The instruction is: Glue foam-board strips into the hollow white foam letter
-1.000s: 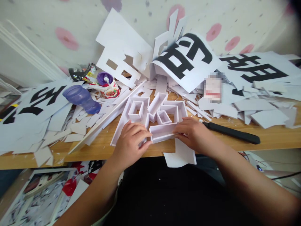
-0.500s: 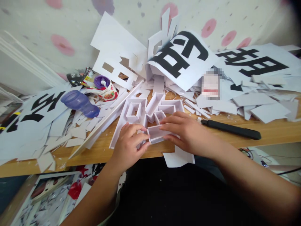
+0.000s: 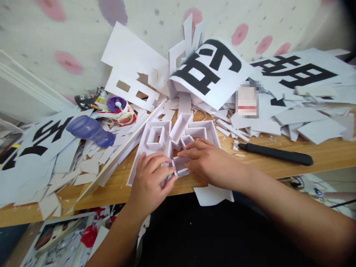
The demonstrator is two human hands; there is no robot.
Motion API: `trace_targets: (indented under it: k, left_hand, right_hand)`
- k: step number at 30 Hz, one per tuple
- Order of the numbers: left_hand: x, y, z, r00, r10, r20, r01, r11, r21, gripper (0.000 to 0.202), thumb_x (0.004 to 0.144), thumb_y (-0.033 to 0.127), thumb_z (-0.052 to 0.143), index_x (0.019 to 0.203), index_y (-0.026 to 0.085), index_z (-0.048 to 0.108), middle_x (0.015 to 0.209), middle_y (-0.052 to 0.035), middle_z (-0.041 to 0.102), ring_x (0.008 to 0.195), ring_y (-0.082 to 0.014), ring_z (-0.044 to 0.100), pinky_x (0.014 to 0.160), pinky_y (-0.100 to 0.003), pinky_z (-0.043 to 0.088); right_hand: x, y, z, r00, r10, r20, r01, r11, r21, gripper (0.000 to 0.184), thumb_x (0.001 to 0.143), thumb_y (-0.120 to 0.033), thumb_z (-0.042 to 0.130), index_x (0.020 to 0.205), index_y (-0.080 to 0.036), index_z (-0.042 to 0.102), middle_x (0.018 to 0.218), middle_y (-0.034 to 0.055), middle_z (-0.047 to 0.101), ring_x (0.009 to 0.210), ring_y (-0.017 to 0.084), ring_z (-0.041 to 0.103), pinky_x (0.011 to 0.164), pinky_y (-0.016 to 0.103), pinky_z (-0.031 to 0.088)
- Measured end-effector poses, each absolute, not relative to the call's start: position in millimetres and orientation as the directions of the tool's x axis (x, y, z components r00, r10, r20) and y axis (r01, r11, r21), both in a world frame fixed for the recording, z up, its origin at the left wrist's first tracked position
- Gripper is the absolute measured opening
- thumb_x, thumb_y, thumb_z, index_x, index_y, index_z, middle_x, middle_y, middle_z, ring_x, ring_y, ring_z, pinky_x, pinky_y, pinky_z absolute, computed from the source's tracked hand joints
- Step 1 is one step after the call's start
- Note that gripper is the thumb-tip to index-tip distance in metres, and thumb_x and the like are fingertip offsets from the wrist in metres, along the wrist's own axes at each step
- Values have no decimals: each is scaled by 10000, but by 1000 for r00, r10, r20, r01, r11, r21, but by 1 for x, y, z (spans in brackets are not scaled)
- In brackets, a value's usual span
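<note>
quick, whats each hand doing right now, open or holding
left hand: half curled at the white frame; grip can't be told
right hand: fingers over the frame; grip can't be told

- I read a black "胡" on the right-hand paper sheet.
- Curled sheet, left-hand sheet: black characters I can't settle.
- Printed cup: lettering too small.

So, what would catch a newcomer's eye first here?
Probably the curled sheet with its bold black character, behind the white walled pieces. Next, the left fingers and right fingers at those pieces' near side. A bluish-purple container also stands out, lying among white scraps to the left.
</note>
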State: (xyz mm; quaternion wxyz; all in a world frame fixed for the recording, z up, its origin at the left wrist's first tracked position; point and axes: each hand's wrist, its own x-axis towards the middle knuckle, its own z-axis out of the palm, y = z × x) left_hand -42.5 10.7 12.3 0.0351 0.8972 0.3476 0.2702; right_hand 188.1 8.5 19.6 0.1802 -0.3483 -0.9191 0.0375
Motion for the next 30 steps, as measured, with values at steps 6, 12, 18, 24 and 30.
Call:
trace_targets:
  k: [6, 12, 18, 24, 30]
  left_hand:
    - [-44, 11, 12, 631, 650, 424, 622, -750, 224, 53, 897, 183, 628, 884, 228, 651, 1134, -63, 721, 1138, -313, 608, 1046, -627, 331]
    - [-45, 14, 11, 628, 667, 401, 620, -740, 259, 64, 896, 188, 637, 899, 250, 654, 1143, -45, 725, 1129, -295, 612, 1051, -613, 330]
    - [-44, 15, 13, 622, 682, 385, 624, -728, 283, 51, 884, 191, 640, 877, 236, 660, 1131, -52, 719, 1138, -304, 605, 1035, -595, 346]
    - [-47, 17, 14, 650, 672, 355, 629, -738, 244, 83, 888, 185, 593, 880, 253, 641, 1140, -38, 700, 1112, -275, 601, 1035, -549, 341]
    - [-60, 34, -4, 710, 580, 400, 570, -807, 157, 68, 878, 249, 599, 933, 288, 609, 1167, -27, 674, 1090, -265, 596, 1036, -498, 313]
  right_hand:
    - [190, 9, 17, -691, 652, 312, 615, 757, -219, 214, 936, -155, 555, 874, -174, 759, 1315, 56, 660, 1180, 298, 526, 1030, 492, 405]
    - [190, 9, 17, -686, 660, 305, 615, 751, -242, 197, 925, -135, 564, 918, -191, 753, 1311, 39, 664, 1179, 293, 525, 1054, 501, 378]
    - [188, 7, 14, -667, 674, 317, 626, 738, -252, 194, 937, -153, 555, 898, -190, 741, 1330, 28, 653, 1202, 298, 518, 1079, 524, 329]
    - [184, 4, 15, -622, 699, 352, 644, 713, -279, 190, 965, -221, 544, 1077, -195, 696, 1285, 16, 679, 1194, 257, 516, 1098, 482, 285]
    - [185, 9, 19, -634, 702, 324, 661, 710, -243, 170, 990, -257, 501, 1012, -214, 665, 1289, -39, 677, 1178, 219, 509, 1084, 438, 275]
